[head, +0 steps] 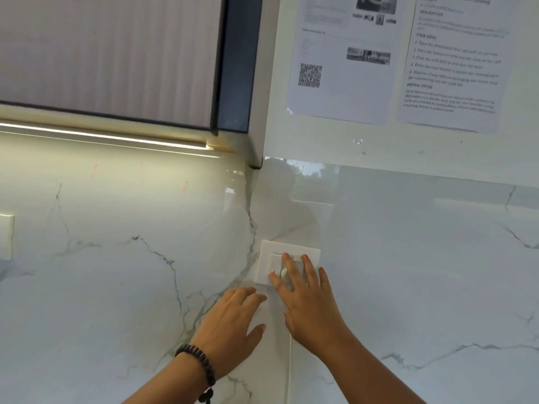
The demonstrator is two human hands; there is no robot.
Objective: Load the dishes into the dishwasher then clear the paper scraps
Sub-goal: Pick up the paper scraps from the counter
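Note:
No dishes, dishwasher or paper scraps are in view; the camera faces a marble wall corner. My right hand (309, 298) lies with spread, straight fingers on a white wall socket plate (264, 258), over a white round plug (284, 273) whose cable runs down the wall. My left hand (233, 325), a dark bead bracelet on its wrist, rests flat on the marble just below and left of the plate, fingers straight and holding nothing.
Two printed instruction sheets (347, 53) (455, 59) are stuck on the white wall panel above. A wall cupboard (110, 56) with a lit strip under it hangs at upper left. Another white plate (5, 236) sits at the left edge.

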